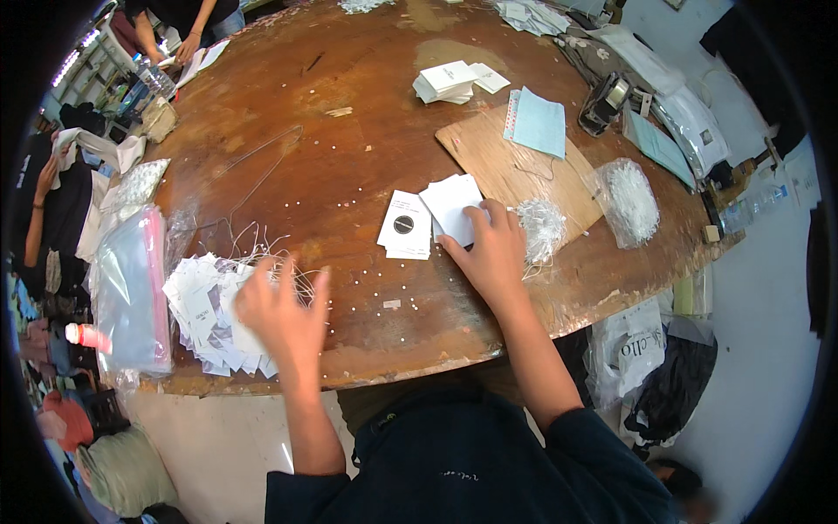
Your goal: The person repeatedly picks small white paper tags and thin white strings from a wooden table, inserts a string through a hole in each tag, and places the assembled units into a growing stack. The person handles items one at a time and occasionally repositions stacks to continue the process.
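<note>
My right hand [493,249] is on a small stack of white cards [452,205], its thumb at the lower edge and its fingers bent over the right side. Just left of that stack lies a white card with a round black mark [403,224], overlapping another card. Over at the left, my left hand [284,306] is above the right side of a heap of printed white tags [209,314]. Its fingers look apart, slightly smeared by motion, and no held thing shows in them. White strings [262,244] spread from the heap behind this hand.
A bundle of white strings [541,229] lies on a wooden board [489,140], beside a bagged bundle [630,203]. Card stacks [445,80] and blue sheets [539,122] sit farther back. Clear plastic bags [131,288] lie left. Another person's hands [188,48] work at the far left.
</note>
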### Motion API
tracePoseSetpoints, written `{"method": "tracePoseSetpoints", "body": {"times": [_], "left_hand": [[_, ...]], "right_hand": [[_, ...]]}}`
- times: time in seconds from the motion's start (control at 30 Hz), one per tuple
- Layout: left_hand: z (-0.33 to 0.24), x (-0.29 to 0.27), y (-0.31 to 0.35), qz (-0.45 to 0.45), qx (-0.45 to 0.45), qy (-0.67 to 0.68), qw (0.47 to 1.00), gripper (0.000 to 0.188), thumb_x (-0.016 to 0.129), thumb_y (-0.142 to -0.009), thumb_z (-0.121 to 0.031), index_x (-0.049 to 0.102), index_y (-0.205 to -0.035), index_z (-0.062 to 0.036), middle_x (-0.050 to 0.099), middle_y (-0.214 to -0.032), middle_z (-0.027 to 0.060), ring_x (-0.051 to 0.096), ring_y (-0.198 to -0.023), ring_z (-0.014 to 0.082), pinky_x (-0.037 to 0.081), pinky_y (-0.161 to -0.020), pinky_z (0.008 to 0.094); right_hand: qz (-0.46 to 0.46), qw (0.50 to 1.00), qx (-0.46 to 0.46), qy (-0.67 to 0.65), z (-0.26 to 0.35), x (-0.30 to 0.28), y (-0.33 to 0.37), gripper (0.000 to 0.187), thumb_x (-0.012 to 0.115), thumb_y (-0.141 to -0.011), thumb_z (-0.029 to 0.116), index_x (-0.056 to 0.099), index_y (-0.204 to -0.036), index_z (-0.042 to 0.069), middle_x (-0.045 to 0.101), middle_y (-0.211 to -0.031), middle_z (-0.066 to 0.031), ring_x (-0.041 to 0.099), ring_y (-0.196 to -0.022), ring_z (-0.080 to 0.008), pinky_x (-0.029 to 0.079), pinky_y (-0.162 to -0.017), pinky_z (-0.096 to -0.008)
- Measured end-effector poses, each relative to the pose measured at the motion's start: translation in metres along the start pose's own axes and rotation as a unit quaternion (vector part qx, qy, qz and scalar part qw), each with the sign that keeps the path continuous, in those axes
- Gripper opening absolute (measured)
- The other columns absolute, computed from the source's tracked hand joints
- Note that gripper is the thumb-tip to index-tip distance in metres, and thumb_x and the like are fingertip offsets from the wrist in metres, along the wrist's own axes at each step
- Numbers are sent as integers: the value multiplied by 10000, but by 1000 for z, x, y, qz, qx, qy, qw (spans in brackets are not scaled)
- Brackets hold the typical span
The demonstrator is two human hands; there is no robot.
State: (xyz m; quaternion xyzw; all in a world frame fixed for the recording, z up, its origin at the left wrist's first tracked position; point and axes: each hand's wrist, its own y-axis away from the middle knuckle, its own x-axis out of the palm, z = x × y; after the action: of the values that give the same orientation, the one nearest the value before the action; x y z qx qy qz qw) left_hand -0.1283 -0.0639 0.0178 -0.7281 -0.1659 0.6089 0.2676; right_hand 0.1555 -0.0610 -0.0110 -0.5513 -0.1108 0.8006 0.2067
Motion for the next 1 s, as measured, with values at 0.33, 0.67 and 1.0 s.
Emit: {"method": "tracePoseSetpoints", "body": {"times": [0.33, 0.67, 1.0], "left_hand": [[-109, 63, -53, 241, 26, 76, 967, 585, 777, -814, -475, 691, -1143, 2, 650, -1093, 114, 646, -1001, 295, 579, -774, 434], [-112, 66, -49, 224, 17, 44, 973, 590, 796, -781, -430, 688, -1200, -28, 714, -957, 91, 729, -859, 279, 603, -683, 401], [-83, 61, -49, 170, -33, 139, 975, 582, 785, -788, -342, 664, -1265, -31, 688, -1053, 145, 718, -907, 306, 592, -778, 425]], "right_hand": [[-19, 998, 6, -66, -7, 7, 5, 457, 803, -777, 273, 682, -1145, 31, 545, -1266, -200, 490, -1186, -378, 386, -982, -507], [-33, 996, 9, -85, -8, 9, 4, 448, 787, -788, 286, 666, -1141, 37, 536, -1272, -194, 480, -1185, -375, 370, -961, -506], [-29, 994, 9, -102, -11, 8, 4, 435, 771, -801, 303, 666, -1129, 37, 539, -1260, -184, 483, -1169, -364, 359, -973, -506]]}}
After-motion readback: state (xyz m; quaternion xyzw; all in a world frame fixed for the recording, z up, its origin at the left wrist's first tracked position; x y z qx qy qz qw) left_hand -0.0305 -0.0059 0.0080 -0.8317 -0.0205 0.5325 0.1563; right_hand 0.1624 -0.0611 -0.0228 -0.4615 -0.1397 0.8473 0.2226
